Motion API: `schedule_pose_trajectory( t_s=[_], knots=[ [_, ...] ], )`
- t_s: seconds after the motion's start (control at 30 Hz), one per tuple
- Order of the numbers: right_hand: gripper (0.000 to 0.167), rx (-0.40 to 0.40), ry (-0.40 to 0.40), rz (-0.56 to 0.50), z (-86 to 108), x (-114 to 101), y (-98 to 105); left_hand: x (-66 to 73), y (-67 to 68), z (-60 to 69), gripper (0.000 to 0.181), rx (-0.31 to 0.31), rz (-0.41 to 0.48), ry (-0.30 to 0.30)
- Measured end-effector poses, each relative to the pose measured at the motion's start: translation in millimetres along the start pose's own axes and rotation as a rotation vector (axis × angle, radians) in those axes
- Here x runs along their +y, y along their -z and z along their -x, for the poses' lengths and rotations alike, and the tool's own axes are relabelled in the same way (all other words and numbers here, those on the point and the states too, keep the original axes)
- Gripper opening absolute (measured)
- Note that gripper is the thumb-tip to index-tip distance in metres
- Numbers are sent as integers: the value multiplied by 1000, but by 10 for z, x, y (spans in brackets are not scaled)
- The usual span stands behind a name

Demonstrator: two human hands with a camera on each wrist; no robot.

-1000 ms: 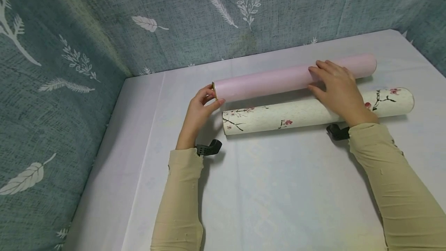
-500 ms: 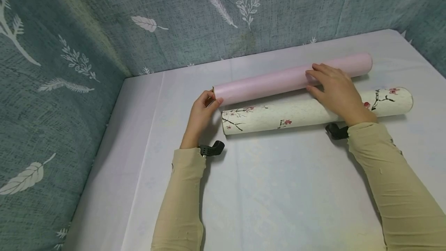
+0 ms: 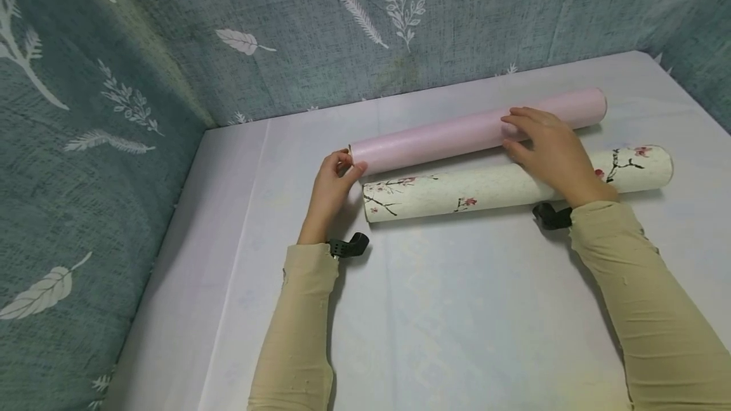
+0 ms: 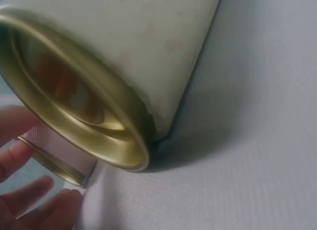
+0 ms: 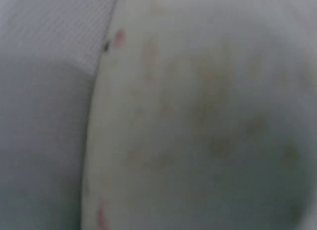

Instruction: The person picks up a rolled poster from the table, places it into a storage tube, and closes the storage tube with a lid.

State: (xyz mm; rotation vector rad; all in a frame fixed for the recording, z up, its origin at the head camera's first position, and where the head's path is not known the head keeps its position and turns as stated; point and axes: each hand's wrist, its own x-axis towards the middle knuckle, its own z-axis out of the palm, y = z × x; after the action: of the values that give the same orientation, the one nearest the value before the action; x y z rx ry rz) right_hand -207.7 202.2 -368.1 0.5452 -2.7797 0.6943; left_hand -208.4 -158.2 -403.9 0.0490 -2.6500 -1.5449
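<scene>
A long pink tube (image 3: 434,139) with a gold metal rim lies behind a white tube (image 3: 422,196) printed with plum blossom branches. Thumb and fingers of my left hand (image 3: 330,186) pinch the pink tube's left end. Across the right half of the same tube lies my right hand (image 3: 548,144), fingers over the top and thumb on the near side. In the left wrist view, the white tube's hollow gold end (image 4: 94,106) looms close, with my fingers (image 4: 17,158) at the smaller rim behind it. The right wrist view is blurred and filled mostly by the white tube (image 5: 148,121).
Both tubes lie on a table with a pale cloth (image 3: 445,309). A grey-green curtain (image 3: 320,68) with white leaves stands behind the table and along its left side. A black wrist camera (image 3: 553,216) sits just in front of the white tube.
The pink tube has moved slightly left, and its left end has come nearer to the white tube. Both hands have moved with it, the right one only a little. The white tube stays in place.
</scene>
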Motion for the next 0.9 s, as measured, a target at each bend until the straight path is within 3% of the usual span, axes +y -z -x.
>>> schedule_pose_trajectory(
  t_s=[0.33,0.47,0.63,0.9],
  knots=[
    [35,105,56,-56,-24,-29,39,-11,12,8,42,10,17,33],
    [35,113,68,-53,-32,-28,74,-2,27,7,47,25,27,44],
    [39,90,47,-60,-13,-10,126,-4,65,-15,43,63,12,-21],
    [51,-29,35,-59,26,17,175,-14,148,-22,34,129,-128,-69]
  ],
)
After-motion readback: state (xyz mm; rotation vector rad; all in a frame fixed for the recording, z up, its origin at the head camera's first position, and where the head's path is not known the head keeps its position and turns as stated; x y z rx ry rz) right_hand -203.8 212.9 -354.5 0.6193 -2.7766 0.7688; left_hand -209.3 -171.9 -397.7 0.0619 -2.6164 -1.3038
